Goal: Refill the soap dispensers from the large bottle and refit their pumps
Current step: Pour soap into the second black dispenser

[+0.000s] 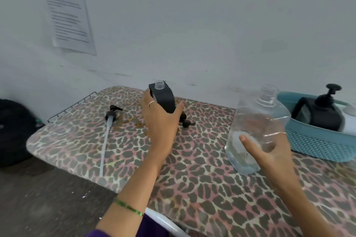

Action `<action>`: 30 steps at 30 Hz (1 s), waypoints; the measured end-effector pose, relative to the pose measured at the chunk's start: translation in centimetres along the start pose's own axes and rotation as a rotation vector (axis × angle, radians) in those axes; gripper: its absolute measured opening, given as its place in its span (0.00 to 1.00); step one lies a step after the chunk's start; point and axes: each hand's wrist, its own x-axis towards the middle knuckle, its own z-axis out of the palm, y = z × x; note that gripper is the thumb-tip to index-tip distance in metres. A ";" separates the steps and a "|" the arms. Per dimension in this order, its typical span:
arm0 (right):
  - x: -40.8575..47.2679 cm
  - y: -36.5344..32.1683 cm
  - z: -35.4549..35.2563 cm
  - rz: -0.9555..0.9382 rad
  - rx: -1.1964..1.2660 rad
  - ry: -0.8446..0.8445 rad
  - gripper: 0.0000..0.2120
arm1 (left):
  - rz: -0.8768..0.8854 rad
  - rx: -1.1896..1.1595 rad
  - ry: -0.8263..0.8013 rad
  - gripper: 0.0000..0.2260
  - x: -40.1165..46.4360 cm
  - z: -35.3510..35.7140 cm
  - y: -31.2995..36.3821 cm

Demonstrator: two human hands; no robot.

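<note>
**Mia:** Hands first! Her left hand [160,119] grips the small black soap dispenser with the clear open neck [162,96]. It stands on the leopard-print surface [202,188], near the wall. Her right hand [269,152] holds the big clear plastic bottle [256,131] from below, with fingers curled round it. It is tipped a bit, its cap is off, and it is just beside the blue basket [317,146].

**Sam:** So what should she do now?

**Mia:** I think pouring comes next. She should hold the small one still and upright. Then bring the big bottle's mouth right over the little neck and tip it slowly. That neck is narrow, so a fast pour could spill.

**Sam:** How many of each thing?

**Mia:** One big bottle. Two black dispensers that I can see: one in her hand, and one with its pump on [325,109] in the basket. Something white sits beside that one, but I cannot tell what it is. Two loose pumps lie on the surface: a black pump with a long clear tube [107,131] to the left, and another small black pump [186,122] mostly hidden behind her left hand.
</note>
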 end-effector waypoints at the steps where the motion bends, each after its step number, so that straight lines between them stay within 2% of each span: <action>1: 0.0 0.1 0.0 0.006 -0.007 -0.004 0.38 | -0.016 -0.013 0.001 0.44 0.8 0.8 -0.2; 5: -0.1 0.3 0.0 0.022 -0.021 -0.009 0.41 | -0.075 0.017 -0.014 0.46 2.5 3.6 -1.6; 7: 0.0 0.2 0.0 0.023 -0.017 -0.008 0.41 | -0.105 -0.046 0.007 0.46 2.6 4.3 -1.8; 11: 0.1 0.1 0.0 0.021 -0.019 -0.010 0.40 | -0.108 -0.117 0.072 0.32 2.8 4.4 -2.0; 17: 0.0 0.3 -0.3 0.034 -0.005 -0.024 0.40 | -0.054 -0.313 0.133 0.27 1.9 0.3 0.0; 19: 0.1 0.3 -0.3 0.041 0.011 -0.032 0.40 | 0.020 -0.346 0.058 0.25 0.8 -1.9 0.9; 23: -0.1 0.3 -0.3 0.049 0.038 -0.040 0.41 | 0.156 -0.387 -0.219 0.21 -1.6 -5.3 0.6; 26: -0.2 0.2 -0.3 0.043 0.016 -0.046 0.41 | 0.154 -0.463 -0.408 0.20 -3.5 -6.2 -0.7; 30: -0.1 0.2 -0.1 0.017 0.018 -0.047 0.38 | 0.130 -0.495 -0.555 0.24 -5.4 -6.0 -2.7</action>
